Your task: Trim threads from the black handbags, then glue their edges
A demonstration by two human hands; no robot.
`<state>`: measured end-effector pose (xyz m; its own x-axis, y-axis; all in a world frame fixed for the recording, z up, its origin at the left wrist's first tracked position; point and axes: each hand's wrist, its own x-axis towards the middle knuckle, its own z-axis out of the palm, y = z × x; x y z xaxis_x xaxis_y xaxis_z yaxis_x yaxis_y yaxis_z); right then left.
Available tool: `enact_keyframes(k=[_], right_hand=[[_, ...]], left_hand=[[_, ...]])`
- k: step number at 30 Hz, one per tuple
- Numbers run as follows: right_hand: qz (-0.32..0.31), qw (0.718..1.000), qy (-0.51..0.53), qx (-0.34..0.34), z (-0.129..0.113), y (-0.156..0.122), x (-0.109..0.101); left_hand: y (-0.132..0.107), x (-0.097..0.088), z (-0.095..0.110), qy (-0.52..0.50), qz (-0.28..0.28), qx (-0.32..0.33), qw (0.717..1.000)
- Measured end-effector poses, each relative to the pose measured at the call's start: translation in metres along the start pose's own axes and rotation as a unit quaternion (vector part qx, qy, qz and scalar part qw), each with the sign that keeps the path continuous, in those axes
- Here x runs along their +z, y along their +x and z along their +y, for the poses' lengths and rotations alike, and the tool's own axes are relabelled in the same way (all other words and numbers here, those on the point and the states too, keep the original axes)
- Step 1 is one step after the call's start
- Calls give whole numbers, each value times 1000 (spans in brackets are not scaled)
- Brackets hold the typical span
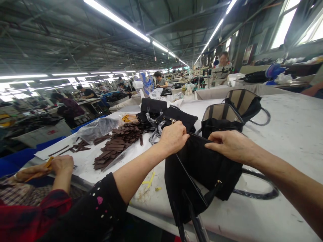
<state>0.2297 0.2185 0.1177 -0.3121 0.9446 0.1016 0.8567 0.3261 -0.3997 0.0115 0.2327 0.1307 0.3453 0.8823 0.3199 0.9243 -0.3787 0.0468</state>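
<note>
A black fabric handbag (202,171) lies on the white worktable (282,134) in front of me, its strap hanging over the near edge. My left hand (173,137) is closed on the bag's upper rim at the left. My right hand (228,145) grips the same rim at the right, fingers curled over the edge. A gold clasp (218,182) shows on the bag's side.
Two open bags with striped lining (222,117) stand just behind. More black bags (174,117) and a heap of brown leather strips (118,143) lie to the left. A co-worker's hands (54,166) in a red plaid sleeve work at the lower left. Other workers sit at distant tables.
</note>
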Motion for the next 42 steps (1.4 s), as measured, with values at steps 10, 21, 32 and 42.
enact_keyframes(k=[10, 21, 32, 42], right_hand=[[-31, 995, -89, -24, -21, 15, -9], [-56, 994, -47, -85, -30, 55, 3], [-112, 983, -5, -144, -29, 69, 4], [-110, 992, 27, -56, -34, 58, -2]], left_hand=[[0, 1, 0, 16, -1, -12, 1000], [1, 0, 0, 14, -6, -22, 1000], [2, -2, -2, 7, -18, -19, 1000], [-8, -11, -24, -127, -53, -70, 988]])
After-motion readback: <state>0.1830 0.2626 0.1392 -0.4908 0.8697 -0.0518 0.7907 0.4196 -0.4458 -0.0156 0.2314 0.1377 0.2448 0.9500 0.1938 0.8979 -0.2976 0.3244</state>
